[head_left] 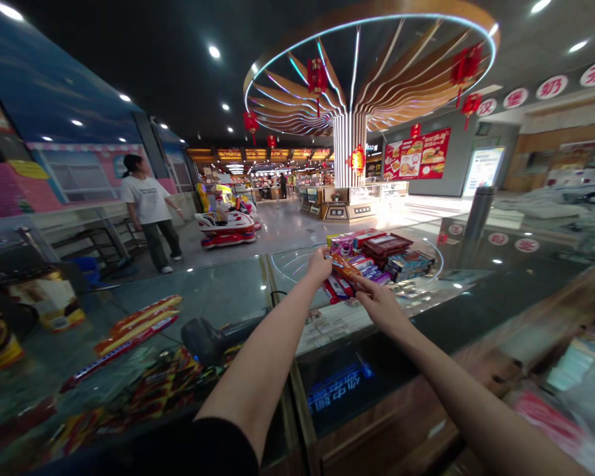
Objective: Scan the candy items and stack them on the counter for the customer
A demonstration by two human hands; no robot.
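Observation:
My left hand (320,266) is closed on the near left end of an orange-brown snack packet (345,267). The packet's right end is pinched by my right hand (378,305), thumb and fingers together. Both hands are above the left front of a pile of packaged goods on the glass counter. Beneath the packet lie purple and red packets (338,288). Behind it stands a pink box (343,246). Dark red-brown packs (387,247) are stacked to the right, next to blue-grey boxes (409,264).
A black handheld scanner (213,338) lies left of my forearm. Long orange packets (143,317) and several small yellow-red packets (166,380) are on the left counter (218,281). A person in a white shirt (149,205) walks beyond it, near a red-white kiddie ride (228,225).

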